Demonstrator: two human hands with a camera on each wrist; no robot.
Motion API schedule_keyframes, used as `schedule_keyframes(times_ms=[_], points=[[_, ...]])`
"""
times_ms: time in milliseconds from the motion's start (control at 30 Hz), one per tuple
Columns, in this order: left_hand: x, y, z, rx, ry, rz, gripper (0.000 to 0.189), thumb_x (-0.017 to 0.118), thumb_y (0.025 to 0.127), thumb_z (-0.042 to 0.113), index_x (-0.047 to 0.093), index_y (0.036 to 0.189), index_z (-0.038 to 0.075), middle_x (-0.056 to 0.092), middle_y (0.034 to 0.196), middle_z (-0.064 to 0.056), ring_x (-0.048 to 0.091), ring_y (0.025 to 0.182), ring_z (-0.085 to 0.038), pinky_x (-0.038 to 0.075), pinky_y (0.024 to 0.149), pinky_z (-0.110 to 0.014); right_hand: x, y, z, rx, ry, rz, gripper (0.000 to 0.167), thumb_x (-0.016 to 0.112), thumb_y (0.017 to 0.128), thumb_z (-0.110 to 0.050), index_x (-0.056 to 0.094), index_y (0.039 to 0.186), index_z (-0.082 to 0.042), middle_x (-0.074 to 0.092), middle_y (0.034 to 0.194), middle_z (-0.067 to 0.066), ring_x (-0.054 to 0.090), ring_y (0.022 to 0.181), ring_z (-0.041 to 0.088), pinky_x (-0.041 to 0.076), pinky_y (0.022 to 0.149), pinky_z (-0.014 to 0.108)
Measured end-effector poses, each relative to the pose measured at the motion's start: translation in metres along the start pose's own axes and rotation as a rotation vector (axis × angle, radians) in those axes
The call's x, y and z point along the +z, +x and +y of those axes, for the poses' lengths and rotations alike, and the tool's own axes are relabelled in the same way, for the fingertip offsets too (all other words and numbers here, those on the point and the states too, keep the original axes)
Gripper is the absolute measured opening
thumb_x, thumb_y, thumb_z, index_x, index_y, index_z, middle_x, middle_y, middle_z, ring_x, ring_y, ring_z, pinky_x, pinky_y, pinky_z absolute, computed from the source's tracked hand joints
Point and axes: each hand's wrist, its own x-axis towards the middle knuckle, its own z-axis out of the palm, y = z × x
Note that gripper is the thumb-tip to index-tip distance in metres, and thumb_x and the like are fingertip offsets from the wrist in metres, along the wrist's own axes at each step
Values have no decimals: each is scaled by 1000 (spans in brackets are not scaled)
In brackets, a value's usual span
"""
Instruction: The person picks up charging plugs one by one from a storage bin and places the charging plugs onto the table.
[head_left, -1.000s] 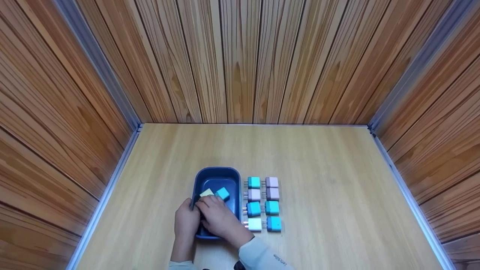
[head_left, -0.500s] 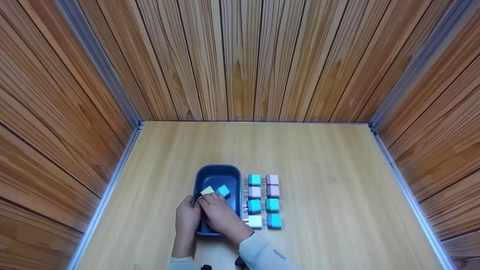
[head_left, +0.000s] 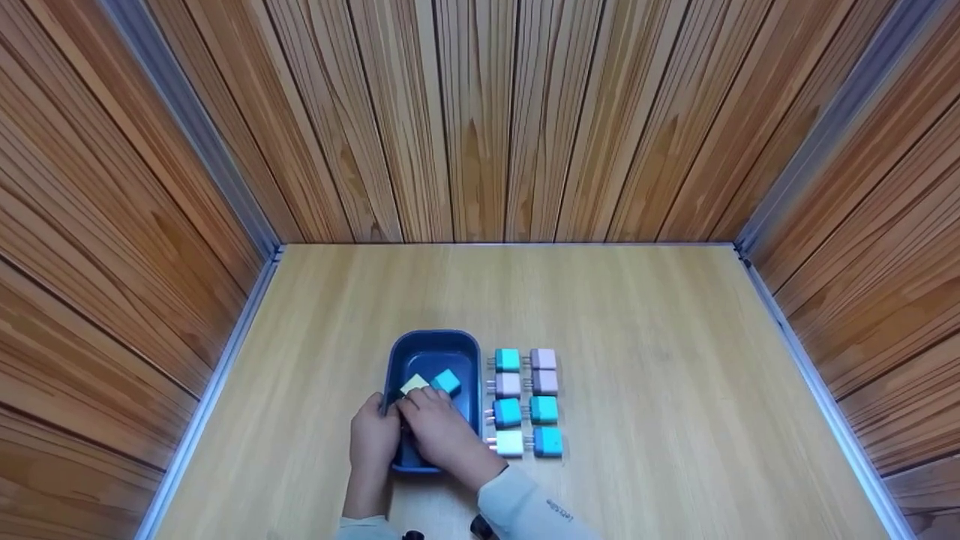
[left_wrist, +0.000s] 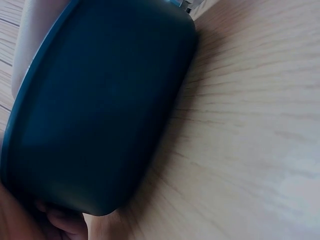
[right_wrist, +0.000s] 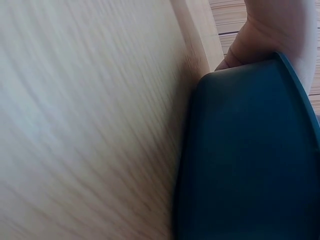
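A dark blue tray [head_left: 433, 351] stands on the wooden table. My left hand [head_left: 374, 435] grips its left rim, and the left wrist view has that hand's curled fingers [left_wrist: 65, 222] against the outer wall. My right hand [head_left: 439, 429] reaches over the near part of the tray, knuckles up and fingers bent down inside. Its fingertips are hidden near my left thumb, and I cannot tell whether they hold anything. Just beyond those fingers lie a pale yellow charger block [head_left: 414, 384] and a turquoise charger block [head_left: 445, 381] in the tray.
Right of the tray, several plug chargers stand in two columns, prongs pointing left. Among them are a lilac one [head_left: 543, 358], a white one [head_left: 509, 442] and a blue one [head_left: 547, 441]. Wooden walls [head_left: 480, 135] enclose the table at the back and sides.
Both hands keep nearly the same places at the tray, and the right fingers shift only slightly. The whole head view moves a little.
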Motion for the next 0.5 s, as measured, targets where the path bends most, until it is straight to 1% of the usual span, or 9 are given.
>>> schedule_keyframes(times_ms=[100,267,367,500], points=[[0,0,0,-24,0,-14,17,55,100,15,52,84,11,41,70,-1,45,64,-21,35,58,-33,1,0,-1,19,-23,-19,33,54,108,-29,60,138,-18,60,131,-2,53,119,14,45,105,34],[0,0,0,-30,3,-20,18,55,101,15,53,84,11,40,70,-1,44,65,-22,34,59,-33,1,-1,-1,45,-45,-53,32,56,107,-29,60,137,-18,59,129,-2,53,116,15,45,105,35],[0,0,1,-26,-9,-24,18,55,101,16,52,84,11,40,70,-1,44,64,-21,35,59,-33,1,-2,-2,49,-50,-51,32,57,106,-28,60,137,-18,60,129,-2,54,118,15,45,106,36],[-1,-2,1,19,20,-1,19,56,100,15,52,82,10,41,69,-1,45,64,-21,34,58,-33,4,-1,-2,12,-127,-11,28,59,105,-25,63,131,-16,63,123,-1,58,115,16,47,101,36]])
